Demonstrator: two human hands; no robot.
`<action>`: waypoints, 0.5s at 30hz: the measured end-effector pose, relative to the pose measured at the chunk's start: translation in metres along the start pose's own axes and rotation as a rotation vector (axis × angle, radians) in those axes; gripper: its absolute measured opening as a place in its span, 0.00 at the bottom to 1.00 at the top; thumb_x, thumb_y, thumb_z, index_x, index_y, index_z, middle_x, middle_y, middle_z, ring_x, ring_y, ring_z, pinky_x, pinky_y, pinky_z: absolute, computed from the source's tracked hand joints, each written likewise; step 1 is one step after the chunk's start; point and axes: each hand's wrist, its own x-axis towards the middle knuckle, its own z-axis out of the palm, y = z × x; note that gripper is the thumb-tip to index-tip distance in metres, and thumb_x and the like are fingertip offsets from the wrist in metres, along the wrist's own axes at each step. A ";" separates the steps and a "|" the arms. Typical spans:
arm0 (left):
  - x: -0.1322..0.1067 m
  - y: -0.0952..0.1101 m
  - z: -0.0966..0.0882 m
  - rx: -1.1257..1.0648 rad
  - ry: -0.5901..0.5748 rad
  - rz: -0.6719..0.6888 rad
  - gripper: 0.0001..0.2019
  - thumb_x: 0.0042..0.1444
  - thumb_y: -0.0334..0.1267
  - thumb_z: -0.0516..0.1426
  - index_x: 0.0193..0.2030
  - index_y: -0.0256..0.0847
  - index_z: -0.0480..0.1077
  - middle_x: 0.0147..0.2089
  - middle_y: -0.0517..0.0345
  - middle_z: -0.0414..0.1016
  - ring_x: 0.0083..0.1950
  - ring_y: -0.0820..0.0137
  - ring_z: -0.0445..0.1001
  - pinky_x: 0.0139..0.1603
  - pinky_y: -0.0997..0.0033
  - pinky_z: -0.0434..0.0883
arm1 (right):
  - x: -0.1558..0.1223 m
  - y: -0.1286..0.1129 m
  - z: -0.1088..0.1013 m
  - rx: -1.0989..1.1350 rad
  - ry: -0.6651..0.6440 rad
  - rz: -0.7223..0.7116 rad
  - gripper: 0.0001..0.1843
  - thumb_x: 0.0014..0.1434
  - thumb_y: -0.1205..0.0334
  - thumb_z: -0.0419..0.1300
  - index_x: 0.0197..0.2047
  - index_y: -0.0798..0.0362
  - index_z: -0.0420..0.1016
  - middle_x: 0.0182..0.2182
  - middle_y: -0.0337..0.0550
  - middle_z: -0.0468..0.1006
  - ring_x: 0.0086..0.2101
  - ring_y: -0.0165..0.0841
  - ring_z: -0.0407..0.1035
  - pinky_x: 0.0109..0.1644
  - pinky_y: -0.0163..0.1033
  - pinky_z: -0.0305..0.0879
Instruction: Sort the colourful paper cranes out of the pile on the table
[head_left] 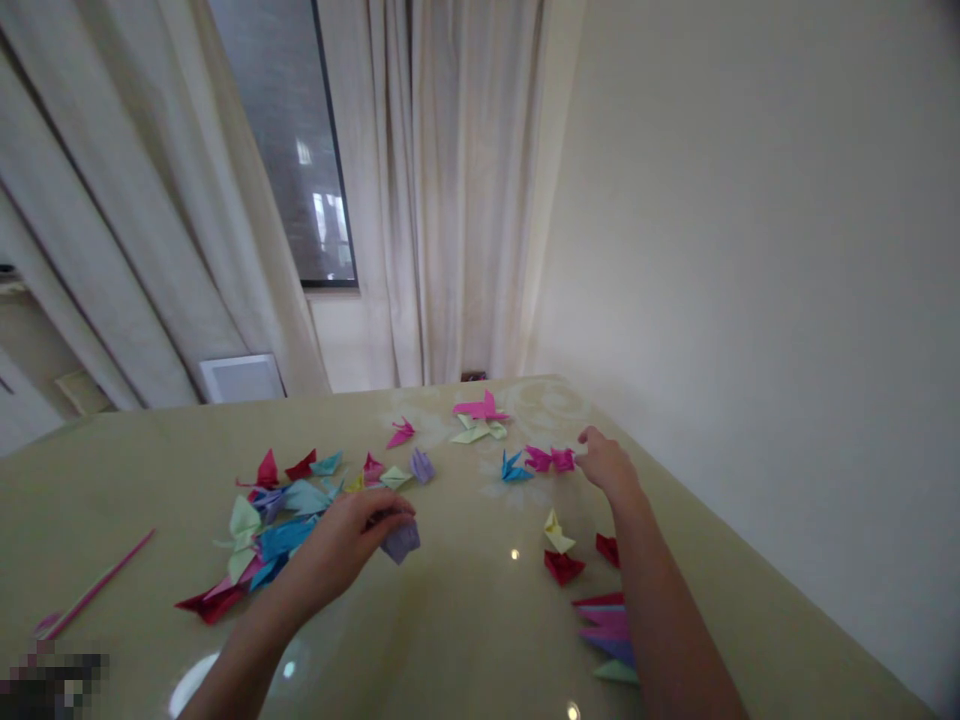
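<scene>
My left hand (346, 541) is curled round a folded purple paper piece (400, 540) just above the glossy beige table (465, 620). Beside it to the left lies a heap of folded paper shapes (277, 525) in blue, green, red and purple. My right hand (606, 464) reaches far across the table and its fingers pinch a magenta folded piece (562, 459), next to another magenta one (537, 458) and a blue one (513, 467). My right forearm crosses over a stack of red, pink and purple pieces (604, 625).
More folded pieces lie scattered: pink and pale green ones (480, 420) at the far edge, a yellow one (556, 532) and red ones (562, 567) near my right arm. A pink strip (97, 585) lies at the left. A wall (750, 300) runs along the table's right; curtains (442, 190) hang behind.
</scene>
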 end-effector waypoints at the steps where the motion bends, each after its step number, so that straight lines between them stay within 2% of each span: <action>1: 0.000 -0.001 0.001 -0.010 0.000 0.017 0.15 0.62 0.49 0.56 0.40 0.44 0.83 0.40 0.54 0.87 0.42 0.61 0.81 0.44 0.68 0.72 | -0.001 -0.002 -0.005 0.000 0.004 -0.009 0.12 0.58 0.71 0.65 0.46 0.52 0.79 0.41 0.54 0.85 0.43 0.46 0.79 0.43 0.43 0.67; 4: 0.000 0.000 0.006 -0.067 0.009 0.023 0.15 0.64 0.48 0.56 0.42 0.43 0.82 0.42 0.53 0.86 0.43 0.62 0.81 0.44 0.67 0.72 | -0.008 -0.017 -0.024 0.044 0.015 -0.108 0.16 0.61 0.72 0.61 0.52 0.52 0.77 0.49 0.57 0.83 0.46 0.45 0.78 0.48 0.45 0.69; 7: -0.001 0.006 0.016 -0.193 -0.023 -0.008 0.14 0.64 0.49 0.58 0.42 0.42 0.79 0.37 0.55 0.85 0.38 0.63 0.81 0.39 0.69 0.72 | -0.030 -0.051 -0.035 0.170 -0.058 -0.325 0.10 0.68 0.62 0.59 0.51 0.49 0.77 0.48 0.47 0.84 0.42 0.37 0.79 0.47 0.40 0.71; 8: -0.002 0.009 0.021 -0.227 -0.037 -0.008 0.14 0.64 0.49 0.58 0.41 0.42 0.78 0.36 0.55 0.84 0.37 0.64 0.81 0.38 0.70 0.72 | -0.042 -0.065 -0.036 0.227 -0.116 -0.416 0.08 0.69 0.58 0.59 0.48 0.48 0.78 0.45 0.43 0.85 0.40 0.35 0.79 0.45 0.38 0.71; 10: -0.002 0.016 0.032 -0.267 -0.054 0.003 0.12 0.64 0.48 0.59 0.40 0.41 0.77 0.36 0.56 0.84 0.37 0.64 0.81 0.39 0.70 0.73 | -0.067 -0.091 -0.031 0.383 -0.330 -0.646 0.10 0.69 0.54 0.61 0.45 0.50 0.79 0.41 0.42 0.85 0.38 0.35 0.78 0.43 0.37 0.71; 12: -0.003 0.024 0.042 -0.287 -0.043 0.026 0.11 0.66 0.46 0.59 0.40 0.42 0.77 0.37 0.55 0.84 0.39 0.65 0.81 0.40 0.70 0.73 | -0.090 -0.111 -0.023 0.360 -0.552 -0.771 0.11 0.64 0.54 0.68 0.46 0.50 0.81 0.40 0.41 0.85 0.38 0.35 0.77 0.40 0.36 0.69; 13: -0.003 0.027 0.046 -0.296 -0.023 0.035 0.11 0.66 0.45 0.58 0.41 0.42 0.78 0.38 0.55 0.85 0.39 0.64 0.81 0.40 0.70 0.73 | -0.099 -0.117 -0.018 0.306 -0.617 -0.803 0.11 0.61 0.56 0.71 0.46 0.50 0.81 0.38 0.40 0.85 0.37 0.35 0.77 0.39 0.36 0.67; 15: -0.003 0.034 0.052 -0.308 0.028 0.049 0.10 0.67 0.44 0.57 0.42 0.43 0.79 0.39 0.55 0.85 0.41 0.64 0.81 0.41 0.69 0.73 | -0.110 -0.125 -0.010 0.191 -0.647 -0.837 0.09 0.58 0.63 0.72 0.43 0.50 0.82 0.35 0.39 0.84 0.36 0.35 0.76 0.37 0.35 0.63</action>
